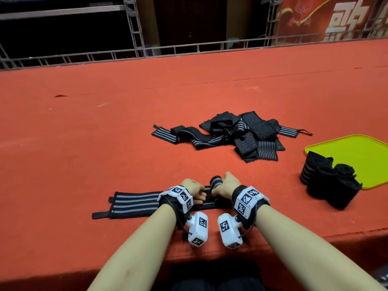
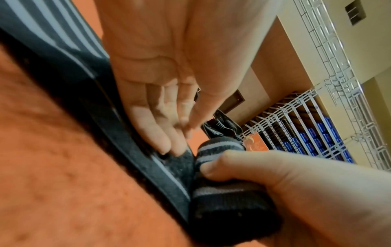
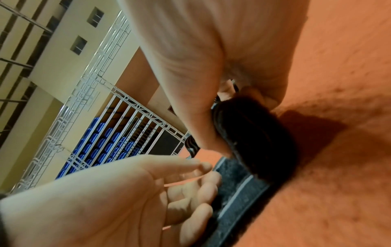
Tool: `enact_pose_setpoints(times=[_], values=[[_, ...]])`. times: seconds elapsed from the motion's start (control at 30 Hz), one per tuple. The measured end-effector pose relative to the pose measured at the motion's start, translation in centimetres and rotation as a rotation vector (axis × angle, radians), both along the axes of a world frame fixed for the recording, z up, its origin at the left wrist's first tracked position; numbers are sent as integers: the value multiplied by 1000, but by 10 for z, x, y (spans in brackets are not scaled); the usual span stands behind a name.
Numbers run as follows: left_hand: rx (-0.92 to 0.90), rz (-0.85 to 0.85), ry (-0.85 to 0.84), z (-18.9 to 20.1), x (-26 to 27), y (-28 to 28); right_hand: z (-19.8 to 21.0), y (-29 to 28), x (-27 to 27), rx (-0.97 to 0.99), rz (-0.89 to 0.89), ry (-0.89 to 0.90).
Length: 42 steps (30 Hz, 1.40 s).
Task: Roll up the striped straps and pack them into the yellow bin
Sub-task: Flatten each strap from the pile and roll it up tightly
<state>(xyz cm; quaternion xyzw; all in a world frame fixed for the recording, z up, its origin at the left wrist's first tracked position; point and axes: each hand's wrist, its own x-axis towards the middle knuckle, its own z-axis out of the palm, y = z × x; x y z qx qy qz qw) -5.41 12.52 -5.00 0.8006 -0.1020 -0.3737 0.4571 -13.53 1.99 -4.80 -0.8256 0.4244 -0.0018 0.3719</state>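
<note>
A black strap with grey stripes [image 1: 134, 203] lies flat near the table's front edge, and its right end is wound into a small roll [image 1: 215, 181]. My right hand [image 1: 223, 185] grips that roll [image 2: 220, 150], thumb on its near side; the roll [image 3: 253, 133] looks dark in the right wrist view. My left hand [image 1: 199, 195] rests just left of the roll, its nearly straight fingers [image 2: 167, 142] touching the flat strap [image 3: 237, 192]. The yellow bin [image 1: 357, 156] sits at the right, with several rolled straps [image 1: 327, 181] at its near left corner.
A loose pile of unrolled striped straps [image 1: 237, 133] lies mid-table, behind my hands and left of the bin. The red cloth table [image 1: 84, 133] runs far back to a metal truss railing [image 1: 189, 49]. The table's front edge [image 1: 210, 255] is close under my wrists.
</note>
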Motion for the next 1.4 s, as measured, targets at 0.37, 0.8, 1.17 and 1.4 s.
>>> enact_pose_setpoints(times=[0.37,0.8,1.17,1.4], values=[[34,-78,9,2,7,13,13,32,10,171,123,-164],[140,-54,-215,-8,29,31,-11,31,11,285,-25,-52],[105,-49,-66,-6,37,36,-6,39,12,364,-34,-73],[42,-37,81,4,21,23,10,35,18,221,-53,-135]])
